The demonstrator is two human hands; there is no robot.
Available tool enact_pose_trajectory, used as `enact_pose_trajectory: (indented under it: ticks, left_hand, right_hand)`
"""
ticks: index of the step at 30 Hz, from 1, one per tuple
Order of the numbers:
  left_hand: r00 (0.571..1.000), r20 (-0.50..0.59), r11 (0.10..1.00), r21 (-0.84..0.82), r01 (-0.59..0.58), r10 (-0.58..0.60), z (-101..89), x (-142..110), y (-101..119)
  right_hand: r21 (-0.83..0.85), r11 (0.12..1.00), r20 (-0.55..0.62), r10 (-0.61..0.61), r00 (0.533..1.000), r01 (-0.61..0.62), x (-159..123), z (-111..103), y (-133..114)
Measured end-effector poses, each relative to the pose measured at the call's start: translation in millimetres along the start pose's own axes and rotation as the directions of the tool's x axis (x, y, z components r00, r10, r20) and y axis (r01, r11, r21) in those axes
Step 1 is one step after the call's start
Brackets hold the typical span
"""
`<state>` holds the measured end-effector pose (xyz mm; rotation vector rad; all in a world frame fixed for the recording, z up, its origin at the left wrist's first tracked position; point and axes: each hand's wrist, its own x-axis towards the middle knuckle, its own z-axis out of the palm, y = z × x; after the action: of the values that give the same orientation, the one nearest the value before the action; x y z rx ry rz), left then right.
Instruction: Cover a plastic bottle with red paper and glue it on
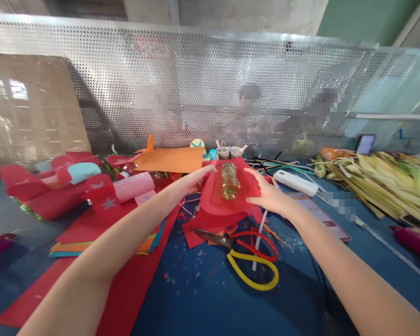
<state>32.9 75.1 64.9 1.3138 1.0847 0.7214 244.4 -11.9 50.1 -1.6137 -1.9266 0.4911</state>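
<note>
A clear, narrow-waisted bottle [230, 184] rests on or against a red sheet [215, 205] in front of me. My left hand [198, 179] grips the sheet's left side, its fingers partly hidden by blur. At the right edge my right hand [266, 191] has the sheet between thumb and fingers, which curve toward the bottle. Neither hand clearly touches the bottle. Just below lie scissors [227, 240] with one red and one yellow handle loop, blades pointing left, among red and orange scraps.
Stacked coloured sheets [79, 233] and red star-decorated pieces [49, 191] lie left. An orange sheet [171, 159] is behind. Rightward are a white power strip [296, 182], a phone [318, 214] and dried husks [381, 182]. A perforated metal screen [196, 84] stands at the back, people beyond it.
</note>
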Motion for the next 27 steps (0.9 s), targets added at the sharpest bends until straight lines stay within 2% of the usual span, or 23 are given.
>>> enact_pose_trajectory:
  ticks: [3, 5, 6, 7, 8, 9, 10, 11, 14, 19, 22, 24, 27]
  left_hand:
    - [0.984, -0.127, 0.980, 0.173, -0.102, 0.125, -11.3, -10, -1]
    - [0.934, -0.161, 0.892, 0.383, -0.240, 0.320, -11.6, -23, -3]
    - [0.866, -0.089, 0.721, 0.599, -0.348, 0.492, -9.1, -30, -5]
    - [0.801, 0.060, 0.513, 0.739, -0.437, 0.596, -5.3, -37, -7]
    - [0.757, 0.229, 0.335, 0.792, -0.510, 0.611, -0.3, -42, -10]
    - [0.730, 0.377, 0.200, 0.798, -0.568, 0.570, 5.1, -46, -13]
    - [0.720, 0.484, 0.131, 0.779, -0.613, 0.497, 10.6, -48, -16]
    - [0.717, 0.541, 0.094, 0.766, -0.635, 0.440, 15.5, -48, -19]
    - [0.717, 0.565, 0.042, 0.773, -0.633, 0.409, 22.7, -39, -28]
    - [0.743, 0.459, 0.182, 0.779, -0.601, 0.488, 9.4, -29, -30]
    - [0.711, 0.450, 0.151, 0.780, -0.608, 0.540, -3.2, -45, -29]
    - [0.697, 0.459, 0.138, 0.773, -0.619, 0.551, -12.0, -62, -31]
    - [0.700, 0.573, 0.195, 0.697, -0.690, 0.426, -27.1, -88, -39]
  right_hand:
    - [-0.026, 0.999, 0.061, 0.025, 0.998, -0.023, 2, -1, 4]
    - [-0.038, 0.999, 0.079, 0.040, 0.996, -0.037, 3, 0, 4]
    - [-0.041, 0.998, 0.084, 0.047, 0.995, -0.044, 4, 1, 5]
    - [-0.044, 0.998, 0.087, 0.056, 0.995, -0.052, 5, 1, 5]
    - [-0.046, 0.997, 0.088, 0.066, 0.994, -0.062, 6, 2, 5]
    - [-0.048, 0.996, 0.089, 0.077, 0.993, -0.073, 6, 2, 5]
    - [-0.051, 0.995, 0.089, 0.089, 0.992, -0.085, 7, 3, 5]
    - [-0.052, 0.994, 0.090, 0.104, 0.991, -0.099, 6, 3, 4]
    - [-0.038, 0.991, 0.116, 0.135, 0.984, -0.131, 2, 5, 3]
    - [0.038, 0.993, 0.231, 0.098, 0.968, -0.109, -23, 3, -3]
    - [0.033, 0.996, 0.268, 0.071, 0.961, -0.082, -42, 0, -1]
    - [-0.059, 0.998, 0.236, 0.017, 0.972, -0.003, -53, -2, 4]
    - [-0.227, 0.968, 0.155, -0.069, 0.986, 0.104, -65, -4, 15]
